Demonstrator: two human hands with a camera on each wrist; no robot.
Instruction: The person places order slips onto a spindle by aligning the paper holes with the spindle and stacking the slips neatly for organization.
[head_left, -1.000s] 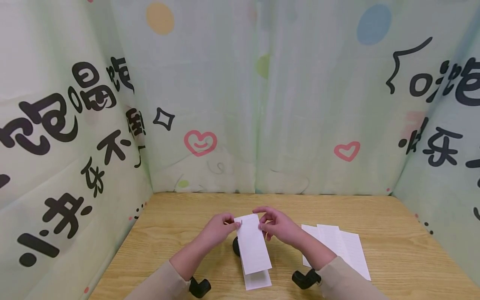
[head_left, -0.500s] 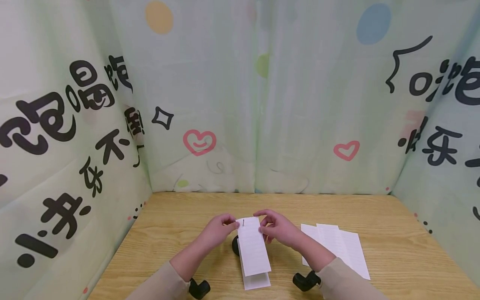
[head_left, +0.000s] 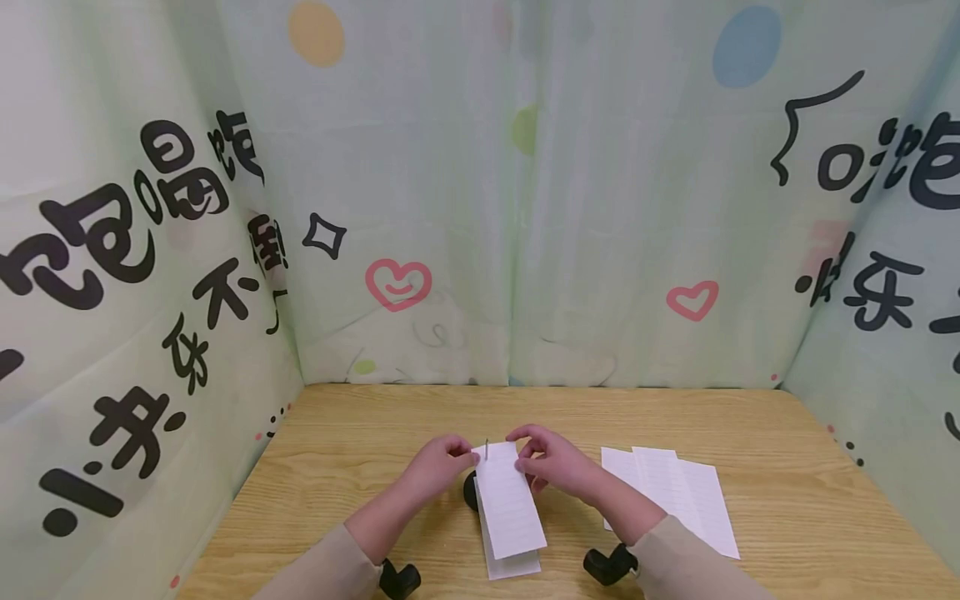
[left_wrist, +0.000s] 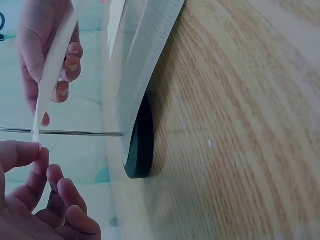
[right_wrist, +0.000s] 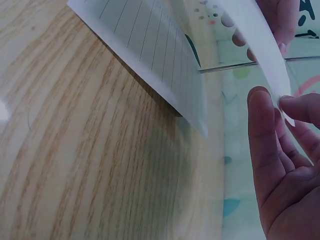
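Observation:
A bill spike stands on the table, its thin metal rod [left_wrist: 82,133] rising from a round black base [left_wrist: 142,145]. One lined white paper slip [right_wrist: 145,50] lies low against the base, threaded on the rod. Higher up, a second paper slip [head_left: 510,508] is pierced near its far end, and the rod's tip [head_left: 487,451] sticks out above it. My left hand [head_left: 438,463] pinches this upper slip's left edge between thumb and forefinger. Its right edge is pinched by my right hand [head_left: 557,460]. A gap separates the two slips.
Several lined white paper slips [head_left: 701,500] lie overlapping on the wooden table [head_left: 330,467] to the right, partly behind the right forearm. A tiny white scrap [left_wrist: 210,143] lies near the base. Printed curtains [head_left: 480,208] enclose the table's back and sides.
The upper slip and both hands have come down slightly, and more of the rod now shows above the paper. The lower slip and the loose slips have stayed in place.

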